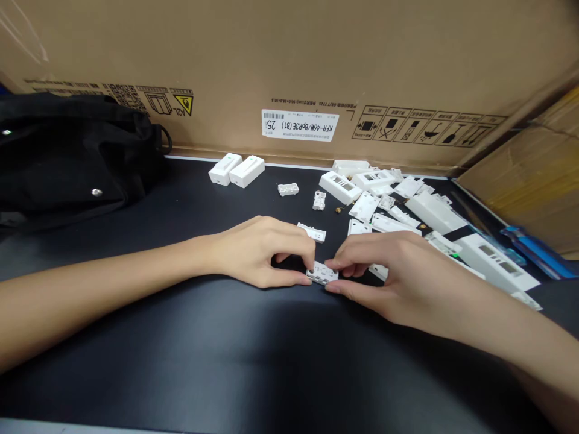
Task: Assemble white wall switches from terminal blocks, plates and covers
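A small white plastic part [322, 273] is gripped at both ends, low over the black table. My left hand [266, 252] pinches its left end between thumb and index finger. At its right end, the thumb and fingers of my right hand [391, 271] are closed on it. Just beyond lies a narrow white piece [313, 232], partly behind my left hand. Two more small white parts, one [288, 190] wider and one [319, 201] upright in outline, rest farther back.
Two white boxes [246, 171] stand near the back edge of the black table [203, 361]. White housings and covers [434, 211] are heaped at the right, beside a blue-handled tool [538, 252]. A black bag [72, 157] lies left; cardboard boxes [226, 54] wall the back and right.
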A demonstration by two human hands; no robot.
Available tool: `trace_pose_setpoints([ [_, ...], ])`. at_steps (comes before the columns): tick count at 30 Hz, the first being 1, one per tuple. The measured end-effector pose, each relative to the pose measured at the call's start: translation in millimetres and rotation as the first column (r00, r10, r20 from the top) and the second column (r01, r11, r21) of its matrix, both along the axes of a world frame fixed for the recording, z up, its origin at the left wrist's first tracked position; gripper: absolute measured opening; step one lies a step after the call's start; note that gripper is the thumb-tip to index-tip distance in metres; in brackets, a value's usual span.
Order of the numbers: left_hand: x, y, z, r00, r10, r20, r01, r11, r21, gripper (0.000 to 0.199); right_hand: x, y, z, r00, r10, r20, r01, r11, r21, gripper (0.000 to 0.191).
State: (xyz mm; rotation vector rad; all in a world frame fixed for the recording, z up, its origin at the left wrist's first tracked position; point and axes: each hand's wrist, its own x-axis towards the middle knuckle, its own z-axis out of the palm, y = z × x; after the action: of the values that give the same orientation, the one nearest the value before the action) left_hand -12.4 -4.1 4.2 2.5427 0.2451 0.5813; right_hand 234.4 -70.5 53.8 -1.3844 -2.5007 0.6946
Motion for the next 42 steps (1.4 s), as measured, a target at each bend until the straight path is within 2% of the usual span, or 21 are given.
trace_pose_setpoints([
  [10,0.3,-1.6,-1.0,0.999,-0.006,0.035,0.004,0.997,0.077,0.014,0.0,1.9,-0.6,1.000,0.022,0.016,-0.023,0.999,0.028,0.013],
  [19,0.6,-5.5,-1.2,0.999,0.035,0.010,-0.037,0.986,0.161,0.014,-0.9,4.9,0.9,0.998,0.030,0.059,-0.030,1.000,-0.005,0.013],
  [26,0.1,-10.9,1.6,0.995,0.071,-0.065,-0.049,0.955,0.294,0.014,-1.5,6.9,2.1,0.995,0.042,0.089,-0.039,0.999,-0.033,0.010],
  [32,-0.4,-12.2,1.0,0.989,0.108,-0.103,-0.086,0.976,0.199,0.011,-3.6,8.4,6.4,0.996,0.059,0.066,-0.054,0.996,-0.074,0.013],
  [36,-0.3,-11.8,-2.3,0.991,0.103,-0.084,-0.085,0.977,0.194,0.014,-2.8,7.8,4.9,0.996,0.084,0.037,-0.082,0.994,-0.067,0.012],
  [42,4.3,-11.4,-3.4,0.994,0.103,-0.037,-0.095,0.980,0.174,0.022,-0.2,4.5,0.4,0.999,0.045,0.013,-0.044,0.997,-0.065,0.012],
])
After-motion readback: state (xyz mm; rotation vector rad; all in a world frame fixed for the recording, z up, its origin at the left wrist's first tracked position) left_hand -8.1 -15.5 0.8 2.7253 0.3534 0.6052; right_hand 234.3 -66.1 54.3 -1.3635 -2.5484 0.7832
